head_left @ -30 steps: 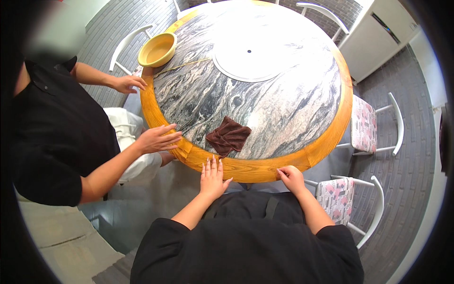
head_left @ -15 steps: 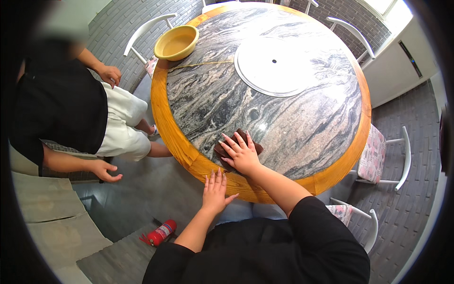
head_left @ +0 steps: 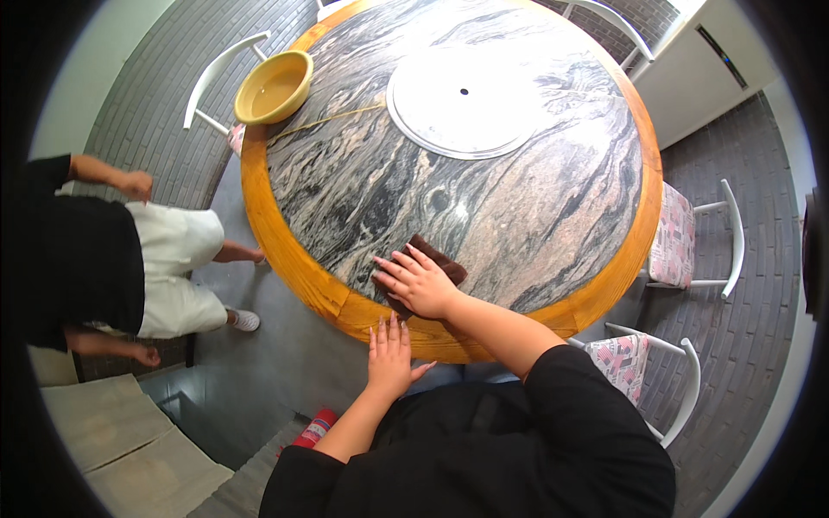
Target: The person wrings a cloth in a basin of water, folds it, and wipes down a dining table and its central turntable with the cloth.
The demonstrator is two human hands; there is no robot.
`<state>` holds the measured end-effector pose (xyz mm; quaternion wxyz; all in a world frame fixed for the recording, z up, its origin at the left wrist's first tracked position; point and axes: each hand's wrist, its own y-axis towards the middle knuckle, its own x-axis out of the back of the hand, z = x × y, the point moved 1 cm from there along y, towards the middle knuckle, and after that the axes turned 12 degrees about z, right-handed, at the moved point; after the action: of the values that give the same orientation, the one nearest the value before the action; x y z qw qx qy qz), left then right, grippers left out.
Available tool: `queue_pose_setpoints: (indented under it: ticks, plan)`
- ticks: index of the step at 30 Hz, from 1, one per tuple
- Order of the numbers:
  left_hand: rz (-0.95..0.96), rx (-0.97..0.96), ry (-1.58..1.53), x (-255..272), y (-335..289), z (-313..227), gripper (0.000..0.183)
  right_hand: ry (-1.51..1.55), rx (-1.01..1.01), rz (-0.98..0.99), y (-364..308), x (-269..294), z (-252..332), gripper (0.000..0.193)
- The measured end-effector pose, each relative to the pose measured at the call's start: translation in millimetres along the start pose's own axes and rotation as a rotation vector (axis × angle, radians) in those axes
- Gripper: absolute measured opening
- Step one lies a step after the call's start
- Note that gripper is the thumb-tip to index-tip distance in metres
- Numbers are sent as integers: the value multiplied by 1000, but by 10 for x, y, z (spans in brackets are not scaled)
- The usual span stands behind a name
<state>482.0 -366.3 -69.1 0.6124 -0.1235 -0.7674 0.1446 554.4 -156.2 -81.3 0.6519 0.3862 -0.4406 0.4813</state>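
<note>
Brown cloth [head_left: 446,264] lies on the near worktop [head_left: 553,216] beneath the flat right hand [head_left: 423,287], fingers slightly spread; the left hand [head_left: 391,363], empty and spread, touches the worktop's near edge.

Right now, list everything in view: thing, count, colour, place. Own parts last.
Table: one, grey-streaked top with orange-brown wooden rim, centre
Disc: one, white with dark hole, on tabletop
Basin: one, yellow, table's far left
Thin strip: one, yellow, between basin side and disc
Cloth: one, brown, near table edge
Chairs: at least four, white frames, around table
Cabinet-like unit: one, white, upper right
Cylinder: one, red, floor, partly hidden
Panels: beige, lower left, count unclear
Co-worker: one, black top, pale shorts, left
Left hand: one, bare, at near rim
Right hand: one, bare, flat on cloth
</note>
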Motion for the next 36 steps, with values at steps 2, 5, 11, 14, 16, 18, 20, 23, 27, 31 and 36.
queue_pose_setpoints:
  ticks: [2, 5, 11, 14, 16, 18, 20, 23, 27, 31, 36]
  plan:
    - [15, -7, 1, 22, 6, -3, 113, 4, 31, 1, -30, 3, -107, 48]
    - [112, 62, 4, 90, 5, -121, 114, 13, -101, 52, -83, 98, -415, 46]
    - [209, 123, 13, 118, -21, -437, 117, -96, -544, 346, -203, 734, -1430, 50]
    - [250, 136, 13, 108, 31, -459, 118, -189, -703, 181, -540, 746, -2052, 51]
    - [262, 152, 20, 105, 9, -444, 118, -159, -896, 256, -689, 903, -2402, 50]
    - [261, 138, -2, 129, 24, -448, 119, -165, -1119, 174, -1054, 1015, -2837, 50]
    - [245, 165, -28, 140, 23, -475, 117, -196, -1356, 104, -1467, 1059, -3251, 52]
    - [205, 194, -73, 107, 39, -490, 116, -192, -1585, 43, -1576, 1041, -3391, 55]
    - [192, 207, -93, 98, 57, -547, 117, -137, -1523, 92, -974, 939, -3187, 61]
    - [218, 229, -108, 125, 42, -568, 119, -136, -1207, 248, -228, 804, -2610, 62]
    - [204, 205, -67, 115, 65, -565, 119, -51, -631, 287, 162, 467, -1590, 58]
